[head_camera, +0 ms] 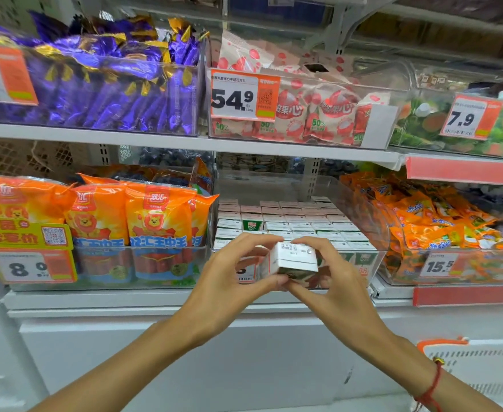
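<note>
Far left on the upper shelf sits a clear tub heaped with purple candy packets point(104, 84). Below them, orange sausage packs point(101, 221) with a lion on the front stand in a row behind an "8" price tag point(33, 267).

Moving towards the middle, the person's left hand point(229, 281) is raised in front of the lower shelf, its fingers curled over the left end of a small white carton point(293, 260) and its thumb tucked beneath. The carton is held in the air between both hands, tilted with its printed top towards us, just in front of the clear bin point(375, 263) where rows of matching small cartons point(288, 221) are packed. The right hand point(330, 278) grips the carton's other end, fingers bent over the top edge and thumb at the bottom.

Above the bin, lychee-printed packs point(318, 114) fill a tub marked by a 54.9 price tag point(238, 96). To the right of the bin lies a heap of orange snack packets point(431, 221). A red string bracelet point(431, 385) circles the right wrist, and a white basket point(482, 367) sits at the lower right corner.
</note>
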Motion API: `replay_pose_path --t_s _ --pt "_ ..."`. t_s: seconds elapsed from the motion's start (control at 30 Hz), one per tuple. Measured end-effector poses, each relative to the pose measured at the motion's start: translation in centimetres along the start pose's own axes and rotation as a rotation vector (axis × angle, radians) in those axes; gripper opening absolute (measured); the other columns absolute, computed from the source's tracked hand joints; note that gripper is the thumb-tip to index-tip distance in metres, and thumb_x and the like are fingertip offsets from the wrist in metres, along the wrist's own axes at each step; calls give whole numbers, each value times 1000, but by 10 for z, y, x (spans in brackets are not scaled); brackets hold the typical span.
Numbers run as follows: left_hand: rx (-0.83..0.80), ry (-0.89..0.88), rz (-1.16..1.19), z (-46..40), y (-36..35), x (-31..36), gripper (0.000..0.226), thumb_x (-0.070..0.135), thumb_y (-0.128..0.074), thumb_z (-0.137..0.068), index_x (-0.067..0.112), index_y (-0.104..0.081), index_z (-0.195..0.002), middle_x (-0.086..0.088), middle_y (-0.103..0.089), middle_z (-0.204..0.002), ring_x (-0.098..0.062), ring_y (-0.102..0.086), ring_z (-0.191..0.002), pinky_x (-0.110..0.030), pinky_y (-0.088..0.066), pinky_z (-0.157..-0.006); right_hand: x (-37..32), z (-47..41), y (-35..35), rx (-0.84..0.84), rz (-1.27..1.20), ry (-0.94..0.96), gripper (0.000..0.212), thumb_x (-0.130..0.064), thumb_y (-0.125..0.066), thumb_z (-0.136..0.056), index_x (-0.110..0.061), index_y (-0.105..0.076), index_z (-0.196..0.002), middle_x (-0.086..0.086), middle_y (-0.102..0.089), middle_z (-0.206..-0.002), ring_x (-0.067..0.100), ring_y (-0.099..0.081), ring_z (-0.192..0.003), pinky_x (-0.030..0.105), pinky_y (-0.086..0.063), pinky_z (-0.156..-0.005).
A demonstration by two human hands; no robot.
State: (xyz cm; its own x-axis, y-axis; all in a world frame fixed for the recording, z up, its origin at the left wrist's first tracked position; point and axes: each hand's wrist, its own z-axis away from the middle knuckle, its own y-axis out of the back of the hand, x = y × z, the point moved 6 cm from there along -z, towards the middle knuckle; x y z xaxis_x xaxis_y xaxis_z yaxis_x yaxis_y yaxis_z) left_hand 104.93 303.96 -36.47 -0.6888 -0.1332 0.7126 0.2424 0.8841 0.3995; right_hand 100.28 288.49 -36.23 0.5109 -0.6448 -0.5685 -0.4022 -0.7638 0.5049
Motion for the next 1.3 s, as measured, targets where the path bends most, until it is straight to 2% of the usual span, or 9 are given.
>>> replay_pose_path --t_s 0.13,0.23,0.33,0.4,0.63,0.93,1.1,1.2,1.3 --pt "278 -112 -472 -11 41 -2 48 59 -62 -83 33 -59 -123 19 -54 -125 1 -46 -120 -12 -36 -102 7 -21 5 98 -9 -14 55 -40 -72 -74 -40 -46 -122 -28 -59 -113 -1 -60 -103 17 -53 -78" --pt "334 -194 -931 -20 65 -13 43 37 -66 -87 18 -63 -125 -5 -54 -139 -23 -42 -133 -42 -31 -113 18 -46 9 151 65 3 54 -33 -76 -78 -48 -43 -119 -34 -56 -108 -4 -57 -100 11 -48 -76" --pt "230 -123 -1117 -26 71 -34 56 37 -71 -83 18 -58 -134 -9 -46 -147 -29 -37 -140 -51 -24 -116 30 -77 3 127 149 28 52 -25 -76 -82 -44 -45 -119 -20 -56 -113 4 -57 -97 18 -51 -77" --pt "198 -61 -1142 -27 72 -44 61 45 -69 -83 19 -55 -137 -7 -48 -147 -27 -39 -140 -51 -28 -115 38 -98 -7 73 232 36 50 -28 -73 -84 -35 -45 -125 -14 -54 -118 10 -58 -94 30 -54 -76" --pt "208 -30 -1149 -25 72 -54 47 48 -74 -77 22 -69 -115 -4 -62 -129 -27 -53 -128 -52 -36 -109 62 -161 -56 -255 469 -54 58 -28 -69 -89 -18 -42 -140 7 -57 -128 25 -58 -110 43 -50 -90" --pt "198 5 -1080 -25 72 -55 43 47 -71 -81 24 -68 -116 -2 -60 -132 -26 -48 -132 -48 -29 -113 53 -201 -72 -624 623 -15 47 -27 -73 -83 -21 -57 -126 0 -67 -110 15 -58 -88 33 -50 -78" --pt "194 21 -1061 -25 72 -56 44 48 -69 -83 25 -66 -120 -1 -57 -136 -24 -44 -135 -44 -21 -115 62 -194 -78 -653 663 7 45 -24 -72 -84 -23 -54 -126 -6 -62 -106 15 -55 -89 32 -45 -77" --pt "192 35 -1063 -26 73 -56 44 48 -68 -83 25 -66 -120 -1 -57 -136 -24 -44 -135 -44 -21 -115 75 -186 -73 -604 482 -111 49 -21 -70 -87 -18 -51 -132 -3 -61 -120 18 -60 -105 37 -49 -92" --pt "189 48 -1057 -26 72 -54 44 46 -71 -82 24 -66 -119 -1 -58 -135 -25 -45 -134 -45 -23 -114 89 -167 -69 -574 290 -178 46 -15 -64 -92 -15 -48 -135 -4 -55 -127 20 -58 -116 25 -49 -93"
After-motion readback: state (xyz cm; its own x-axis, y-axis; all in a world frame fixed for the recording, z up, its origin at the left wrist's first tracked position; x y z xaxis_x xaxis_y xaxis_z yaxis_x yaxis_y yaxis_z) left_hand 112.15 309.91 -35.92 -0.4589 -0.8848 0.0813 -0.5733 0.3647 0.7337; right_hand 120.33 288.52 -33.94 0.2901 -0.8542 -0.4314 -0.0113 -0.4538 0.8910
